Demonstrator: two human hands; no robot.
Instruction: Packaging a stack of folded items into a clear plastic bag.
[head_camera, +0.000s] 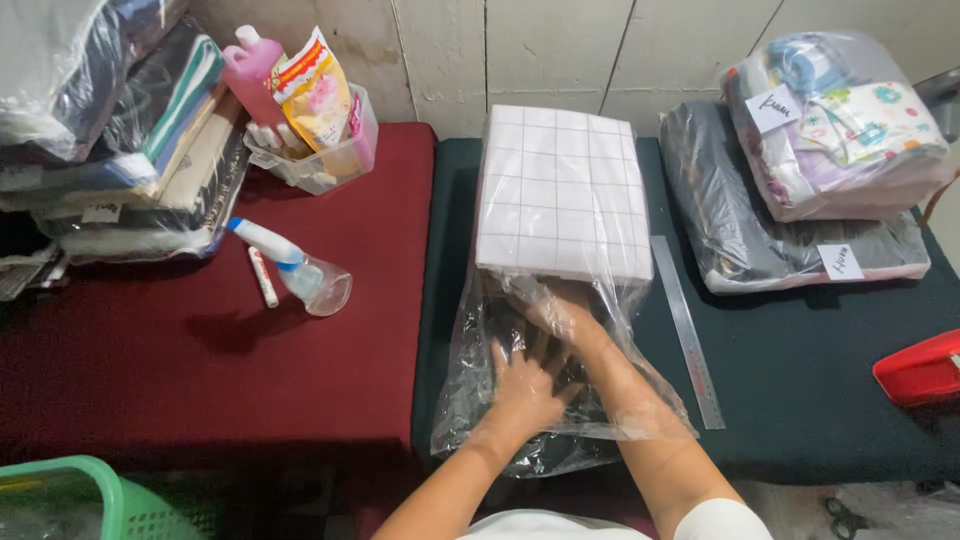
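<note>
**Both hands at a clear bag of folded cloth**

Here we are over the dark green table (800, 400), and the action sits at its near left corner. A clear plastic bag (470, 400) lies there with its mouth toward the person, and a white checked folded cloth (562, 190) fills its far end, reaching almost to the back edge.

The left hand (525, 385) lies flat on top of the film, fingers spread wide, gripping nothing, just pressing down. The right hand (562, 315) is inside the bag, seen through the plastic; it looks loosely spread against the dark cloth there, though I cannot tell for sure whether it grips anything.

How will this handle? My read: light, soft and floppy. The film looks slick and crinkly, likely to slide on the cloth and tear if pulled by one edge. The folded stack would sag if lifted at one end, so a flat palm beneath and a hold on the bag's open rim seem the safest grips.

Around it, a metal ruler (686, 330) lies just beside the bag's right edge. Two more bagged bundles (800, 200) are stacked at the far right corner, and a red object (920, 368) pokes in at the right edge. To the left, on the maroon table (150, 360), a spray bottle (290, 265) lies on its side, with a tub of detergent bottles (310, 165) behind and a green basket (100, 500) at the near corner.
</note>
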